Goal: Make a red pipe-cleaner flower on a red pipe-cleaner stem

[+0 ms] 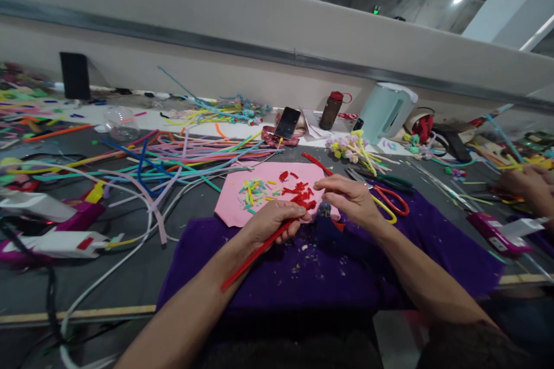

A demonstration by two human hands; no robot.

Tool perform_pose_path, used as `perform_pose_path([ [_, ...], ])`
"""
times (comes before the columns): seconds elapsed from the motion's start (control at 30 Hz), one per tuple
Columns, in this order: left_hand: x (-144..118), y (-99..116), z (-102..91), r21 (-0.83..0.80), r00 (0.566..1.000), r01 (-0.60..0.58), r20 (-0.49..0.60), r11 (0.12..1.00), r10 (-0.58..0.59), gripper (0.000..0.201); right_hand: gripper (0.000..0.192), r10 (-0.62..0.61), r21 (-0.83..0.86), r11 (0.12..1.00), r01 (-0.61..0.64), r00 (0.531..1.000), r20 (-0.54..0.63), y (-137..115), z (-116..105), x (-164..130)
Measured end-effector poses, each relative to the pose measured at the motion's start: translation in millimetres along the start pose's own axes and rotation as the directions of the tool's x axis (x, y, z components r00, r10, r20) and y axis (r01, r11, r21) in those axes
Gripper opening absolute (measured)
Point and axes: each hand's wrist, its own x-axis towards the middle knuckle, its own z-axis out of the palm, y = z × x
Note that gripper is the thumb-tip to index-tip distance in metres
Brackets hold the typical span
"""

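Red fuzz shows on the pipe cleaner [251,265] gripped in the left hand [279,222], just below the middle of the frame, its long tail slanting over the forearm toward the lower left. The right hand [352,199], right of centre, is loosely curled; whether its fingers pinch anything I cannot tell. Between and above them, red bits [298,189] lie loose on the pink sheet [229,199], near yellow and green bits [255,191] to their left. The likeliest trouble is mixing: a sweep of the left hand, so close to the red bits, could push them among the others. The sheet's lower edge overlaps the purple cloth [298,285], so a tug on the cloth might shift the sheet and scatter everything across the counter [142,265]. The trailing tail could snag on the cloth, and the red-handled scissors [397,199], close beyond the right wrist, might get knocked.
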Motion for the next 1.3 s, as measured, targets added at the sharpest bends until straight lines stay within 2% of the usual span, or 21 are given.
perform_pose_path([
  [0.2, 0, 0, 0.2, 0.001, 0.999, 0.001, 0.054, 1.000, -0.001, 0.022, 0.026, -0.105, -0.014, 0.994, 0.108, 0.984, 0.143, -9, 9, 0],
  [0.73, -1, 2, 1.5, -0.010, 0.998, -0.013, 0.065, 1.000, 0.014, 0.021, 0.021, -0.100, 0.009, 0.995, 0.099, 0.981, 0.164, -12, 11, 1],
  [0.83, -1, 2, 1.9, -0.026, 0.999, -0.016, 0.046, 1.000, 0.017, 0.021, 0.031, -0.031, 0.097, 0.995, 0.021, 0.994, 0.105, -9, 11, -2],
  [0.93, -1, 2, 3.5, -0.100, 0.999, -0.038, -0.007, 0.994, 0.038, 0.022, 0.038, 0.099, 0.262, 0.961, -0.085, 0.994, -0.039, -4, 11, -4],
  [1.07, -2, 2, 5.5, -0.243, 0.989, -0.124, -0.104, 0.962, 0.102, 0.023, 0.020, 0.311, 0.403, 0.890, -0.212, 0.930, -0.197, 0, 14, -4],
  [1.17, -4, 3, 5.4, -0.270, 0.969, -0.212, -0.186, 0.939, 0.165, 0.023, 0.013, 0.415, 0.414, 0.854, -0.317, 0.894, -0.171, -2, 17, -3],
  [1.3, -5, 4, 4.1, -0.280, 0.948, -0.256, -0.262, 0.925, 0.183, 0.023, 0.016, 0.444, 0.382, 0.827, -0.413, 0.896, 0.008, -11, 21, -2],
])
